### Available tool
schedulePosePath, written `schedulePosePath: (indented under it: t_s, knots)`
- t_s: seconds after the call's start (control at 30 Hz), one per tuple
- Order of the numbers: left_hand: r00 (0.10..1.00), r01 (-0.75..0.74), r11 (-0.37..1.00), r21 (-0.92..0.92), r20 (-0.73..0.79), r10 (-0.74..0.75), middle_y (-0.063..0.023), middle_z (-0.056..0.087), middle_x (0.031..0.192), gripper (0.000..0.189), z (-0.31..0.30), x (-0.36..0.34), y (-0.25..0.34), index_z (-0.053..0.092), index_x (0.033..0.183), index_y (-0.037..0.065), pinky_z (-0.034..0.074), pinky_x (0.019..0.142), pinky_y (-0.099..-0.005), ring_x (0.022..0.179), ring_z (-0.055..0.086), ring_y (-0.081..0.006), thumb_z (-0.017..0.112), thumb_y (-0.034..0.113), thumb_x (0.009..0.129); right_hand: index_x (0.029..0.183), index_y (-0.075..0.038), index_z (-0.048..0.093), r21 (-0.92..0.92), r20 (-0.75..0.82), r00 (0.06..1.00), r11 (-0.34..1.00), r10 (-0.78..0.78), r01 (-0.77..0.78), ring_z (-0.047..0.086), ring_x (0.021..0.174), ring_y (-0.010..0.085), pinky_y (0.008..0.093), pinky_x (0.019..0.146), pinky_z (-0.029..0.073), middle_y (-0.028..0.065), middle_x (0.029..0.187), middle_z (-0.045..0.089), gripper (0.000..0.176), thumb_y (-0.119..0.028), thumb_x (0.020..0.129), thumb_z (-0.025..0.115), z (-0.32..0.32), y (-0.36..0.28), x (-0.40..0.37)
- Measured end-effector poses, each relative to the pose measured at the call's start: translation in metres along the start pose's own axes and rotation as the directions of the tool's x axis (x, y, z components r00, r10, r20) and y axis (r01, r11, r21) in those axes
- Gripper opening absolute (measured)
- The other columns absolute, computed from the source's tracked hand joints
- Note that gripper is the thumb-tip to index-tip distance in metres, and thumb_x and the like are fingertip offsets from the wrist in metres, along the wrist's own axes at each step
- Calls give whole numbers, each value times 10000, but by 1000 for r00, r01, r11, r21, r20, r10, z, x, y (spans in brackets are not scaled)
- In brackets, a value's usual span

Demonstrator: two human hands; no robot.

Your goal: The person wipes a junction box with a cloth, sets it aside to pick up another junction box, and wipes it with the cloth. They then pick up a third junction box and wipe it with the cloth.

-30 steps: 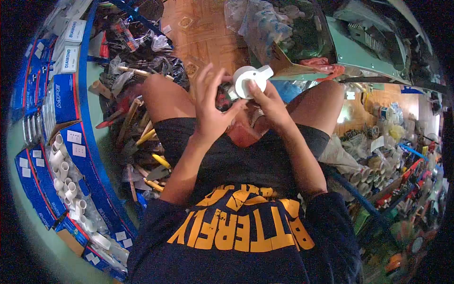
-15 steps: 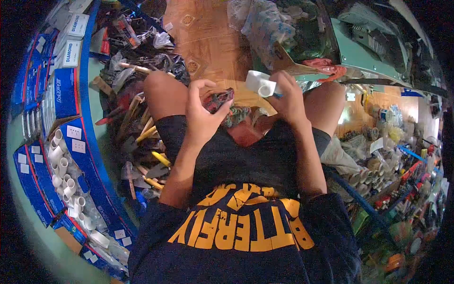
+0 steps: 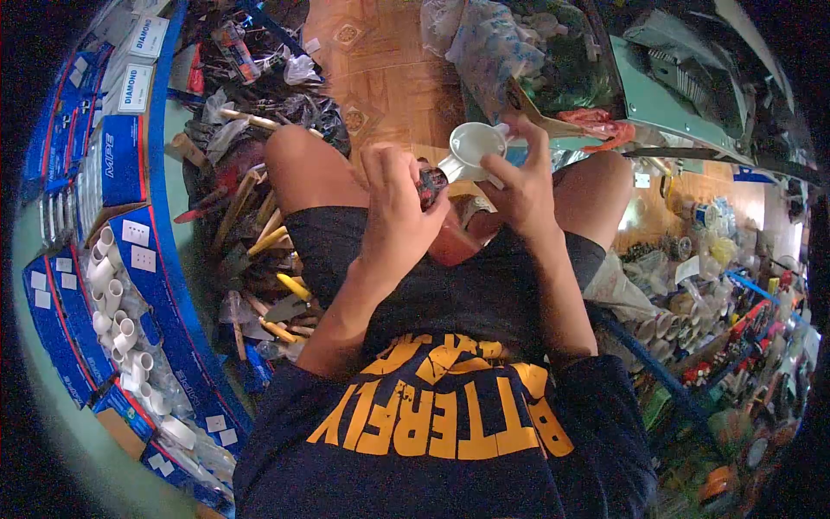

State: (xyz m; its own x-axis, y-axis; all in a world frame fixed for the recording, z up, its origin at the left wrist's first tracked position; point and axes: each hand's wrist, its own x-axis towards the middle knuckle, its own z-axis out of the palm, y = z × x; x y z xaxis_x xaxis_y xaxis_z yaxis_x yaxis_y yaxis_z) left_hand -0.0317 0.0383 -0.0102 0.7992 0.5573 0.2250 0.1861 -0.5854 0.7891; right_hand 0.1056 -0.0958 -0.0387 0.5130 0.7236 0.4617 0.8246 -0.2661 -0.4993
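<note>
My right hand (image 3: 521,180) grips a white plastic pipe fitting (image 3: 477,145) between thumb and fingers. The fitting's wide round opening faces up toward me, and a narrower branch juts out to the lower left. Bunched in my left hand (image 3: 399,199) is a dark red and black patterned cloth (image 3: 430,183), closed between thumb and fingers. The cloth is against the end of the narrow branch, and part of it is hidden by my fingers. Both hands are above my lap, between my bent knees.
To the left, blue boxes (image 3: 121,164) hold white pipe fittings (image 3: 125,337). Wooden-handled tools (image 3: 268,240) lie beside my left leg. A green metal case (image 3: 666,104) stands at the upper right, near clear plastic bags (image 3: 501,52). Mixed hardware (image 3: 683,320) crowds the right.
My left hand has moved right and brought the cloth against the fitting's branch. My right hand has turned the fitting so its wide opening now faces up.
</note>
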Motion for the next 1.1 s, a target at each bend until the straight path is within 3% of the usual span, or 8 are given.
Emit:
schedulePosePath:
  t_s: [0.13, 0.2, 0.33, 0.43, 0.57, 0.63, 0.8, 1.1]
  knots:
    - [997, -62, 949, -310, -55, 48, -132, 347, 966, 416, -1, 3, -3, 330, 985, 10, 425, 807, -395, 927, 463, -287, 645, -48, 720, 833, -105, 606, 623, 95, 850, 635, 517, -456, 518, 1173, 359, 438, 979, 435, 173, 1291, 539, 251, -108, 629, 751, 4, -19, 9]
    - [991, 106, 710, -697, 20, -129, -95, 328, 980, 367, -2, 2, -2, 290, 1033, 27, 459, 910, -370, 1042, 545, -285, 558, -4, 784, 898, -163, 619, 44, 106, 983, 989, -148, 144, 461, 1219, 412, 436, 1007, 425, 183, 1360, 478, 205, -121, 703, 666, 3, -5, 1]
    - [940, 269, 231, -935, 202, -275, -66, 293, 1035, 336, -13, 3, -6, 269, 1049, 75, 457, 963, -406, 1181, 543, -344, 475, 48, 785, 880, -156, 598, -13, 77, 981, 984, -176, 177, 466, 1209, 415, 459, 984, 446, 191, 1332, 495, 185, -127, 707, 658, 7, -10, -3]
    - [923, 296, 129, -947, 248, -293, -66, 284, 1041, 351, -16, 3, -11, 271, 1050, 77, 446, 973, -437, 1180, 531, -375, 482, 52, 770, 866, -148, 586, -2, 28, 977, 978, -210, 210, 480, 1192, 412, 478, 967, 454, 188, 1321, 505, 180, -127, 701, 655, 8, -16, -3]
    - [991, 94, 373, -923, 50, -126, -89, 284, 1052, 394, -10, 0, -8, 269, 1043, 56, 396, 1006, -480, 1201, 481, -407, 516, 85, 738, 876, -139, 592, 79, 50, 984, 983, -170, 166, 493, 1180, 424, 482, 957, 462, 201, 1315, 510, 189, -121, 699, 657, 10, -17, -6]
    - [962, -259, 760, -596, -90, 258, -120, 283, 1052, 437, -4, -3, -21, 277, 1028, 26, 343, 1012, -499, 1204, 433, -405, 559, 133, 711, 883, -135, 596, 116, 96, 986, 985, -139, 127, 495, 1180, 429, 479, 958, 463, 205, 1314, 510, 197, -118, 698, 662, 12, -15, -7]
    - [828, -475, 860, -189, 236, 509, -232, 342, 1099, 369, -21, -1, -11, 321, 936, 12, 375, 952, -453, 1155, 428, -445, 593, 160, 736, 947, -100, 627, 232, 263, 959, 972, -104, 42, 508, 1175, 404, 439, 942, 476, 200, 1302, 525, 326, -96, 639, 733, 11, -5, -2]
    - [547, -697, 625, -351, 303, 780, -182, 349, 991, 375, -4, 2, -28, 343, 995, 60, 430, 880, -539, 1088, 477, -496, 608, 85, 730, 1179, -18, 397, 454, 397, 896, 806, 199, -380, 640, 945, 371, 393, 809, 520, 197, 1009, 643, 679, -63, 644, 812, 10, 21, -9]
